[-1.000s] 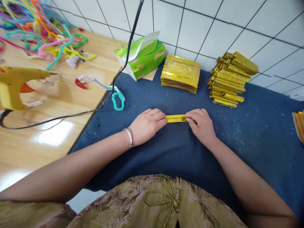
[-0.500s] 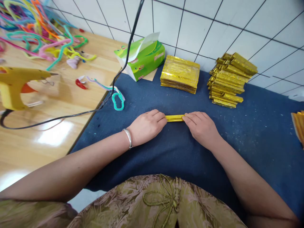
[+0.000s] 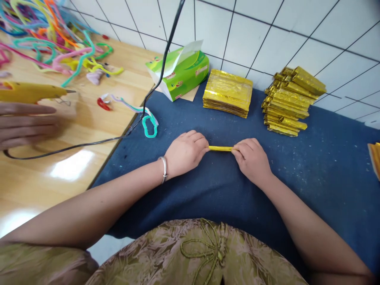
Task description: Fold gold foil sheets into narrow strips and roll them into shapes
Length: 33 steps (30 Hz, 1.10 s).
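Note:
A narrow folded strip of gold foil paper lies across the dark blue cloth in front of me. My left hand, with a silver bangle on the wrist, has its fingers closed on the strip's left end. My right hand is closed on its right end. Only the short middle of the strip shows between my fingers. Behind it sit a flat stack of gold foil sheets and a pile of folded gold pieces.
A green tissue pack stands at the back. Left is a wooden table with coloured pipe cleaners, a black cable and a yellow glue gun. Another person's hand reaches at the gun. More gold paper lies at the right edge.
The strip now looks thinner between my fingers, and my hands have curled tighter on it. Another person's hand has come in from the left at the glue gun.

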### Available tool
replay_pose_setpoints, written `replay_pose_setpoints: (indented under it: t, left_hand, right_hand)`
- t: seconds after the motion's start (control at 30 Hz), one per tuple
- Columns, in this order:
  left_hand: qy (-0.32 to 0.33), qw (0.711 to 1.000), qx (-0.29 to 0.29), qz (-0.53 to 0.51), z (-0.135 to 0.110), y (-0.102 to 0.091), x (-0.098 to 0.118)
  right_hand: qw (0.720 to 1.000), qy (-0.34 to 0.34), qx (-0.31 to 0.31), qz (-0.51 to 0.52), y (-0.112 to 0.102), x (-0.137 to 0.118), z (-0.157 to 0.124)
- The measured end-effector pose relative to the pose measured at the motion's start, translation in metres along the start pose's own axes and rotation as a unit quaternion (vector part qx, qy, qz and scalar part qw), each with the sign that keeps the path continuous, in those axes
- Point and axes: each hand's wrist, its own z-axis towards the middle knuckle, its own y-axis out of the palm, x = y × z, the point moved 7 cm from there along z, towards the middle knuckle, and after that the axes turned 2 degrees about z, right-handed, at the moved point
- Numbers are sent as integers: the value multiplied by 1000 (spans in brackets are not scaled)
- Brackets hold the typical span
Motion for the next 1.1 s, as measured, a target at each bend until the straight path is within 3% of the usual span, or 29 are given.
replay_pose_setpoints:
  t: [0.23, 0.57, 0.9, 1.1]
  left_hand:
    - [-58, 998, -20, -23, 8, 5, -9]
    - [13, 995, -35, -91, 5, 8, -7]
    - [49, 998, -15, -23, 2, 9, 2]
    - [122, 991, 30, 52, 8, 8, 20]
  right_hand:
    - [998, 58, 7, 17, 2, 9, 6]
    - [1000, 4, -14, 25, 1, 4, 0]
    - [1000, -16, 0, 18, 0, 1, -7]
    - [999, -30, 28, -4, -6, -1, -12]
